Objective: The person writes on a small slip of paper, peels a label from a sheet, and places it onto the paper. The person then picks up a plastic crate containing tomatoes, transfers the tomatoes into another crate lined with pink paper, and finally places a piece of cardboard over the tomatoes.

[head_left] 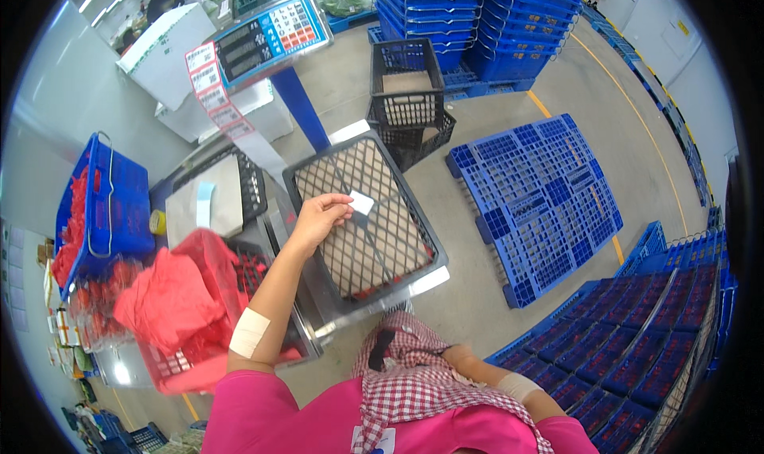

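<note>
A checked apron (410, 386) is worn over a pink shirt (302, 414), and a pale patch (250, 332) is stuck near the left elbow. The right forearm (476, 366) is held close to the apron; its hand cannot be clearly made out, so whether it is spread or closed cannot be told. By the left hand (326, 215), a small white label (361, 203) is pinched between thumb and fingertips, over the lattice of a black crate (390, 257). The crate is carried on the metal plate (426, 287) of a scale, and something pale brown is seen through its lattice.

To the left, a red crate (167, 366) is heaped with red plastic (167, 299). Beyond it, a pale blue strip (204, 205) is laid on a grey board (183, 203), near which a tape roll (157, 222) and a blue basket (123, 207) are placed.

To the right, a blue pallet (541, 203) is set on the floor (469, 287). Past the crate, a blue post (300, 108) is topped by the scale's display (274, 36), beside which a strip of printed labels (215, 96) is hung. Farther off, black baskets (407, 80), white boxes (171, 52) and stacked blue crates (430, 16) are seen.
</note>
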Action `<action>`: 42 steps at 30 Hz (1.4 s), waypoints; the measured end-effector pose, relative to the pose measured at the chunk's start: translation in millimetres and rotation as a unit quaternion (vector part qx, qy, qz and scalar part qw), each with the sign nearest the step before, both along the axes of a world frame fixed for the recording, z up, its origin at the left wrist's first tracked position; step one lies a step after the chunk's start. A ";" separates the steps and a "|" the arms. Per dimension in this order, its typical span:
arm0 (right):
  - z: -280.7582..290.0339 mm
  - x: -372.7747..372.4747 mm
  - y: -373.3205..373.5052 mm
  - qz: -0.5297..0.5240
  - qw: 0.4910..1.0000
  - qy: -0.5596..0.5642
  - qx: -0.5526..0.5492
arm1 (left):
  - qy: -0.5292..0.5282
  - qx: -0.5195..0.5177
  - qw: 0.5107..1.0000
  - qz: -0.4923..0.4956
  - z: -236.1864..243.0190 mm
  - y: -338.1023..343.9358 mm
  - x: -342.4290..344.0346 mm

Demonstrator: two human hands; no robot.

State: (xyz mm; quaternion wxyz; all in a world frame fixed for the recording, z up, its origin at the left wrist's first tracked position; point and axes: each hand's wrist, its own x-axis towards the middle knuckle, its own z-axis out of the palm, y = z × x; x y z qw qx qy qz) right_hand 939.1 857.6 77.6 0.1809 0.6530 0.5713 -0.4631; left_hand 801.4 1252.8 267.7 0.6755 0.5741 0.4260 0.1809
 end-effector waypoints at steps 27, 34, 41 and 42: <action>25.1 -51.7 192.4 -0.795 0.292 0.531 -0.009 | 0.397 0.153 0.868 -0.257 -133.8 235.2 69.0; 30.1 -25.7 180.5 -0.788 0.299 0.535 -0.066 | 0.461 0.181 0.853 -0.164 -103.2 206.7 64.6; 47.4 79.3 137.9 -0.760 0.442 0.474 -0.054 | 0.431 0.149 0.881 -0.129 -41.7 151.1 92.6; 48.7 97.1 132.0 -0.754 0.467 0.460 -0.044 | 0.431 0.131 0.886 -0.114 -38.5 144.9 99.6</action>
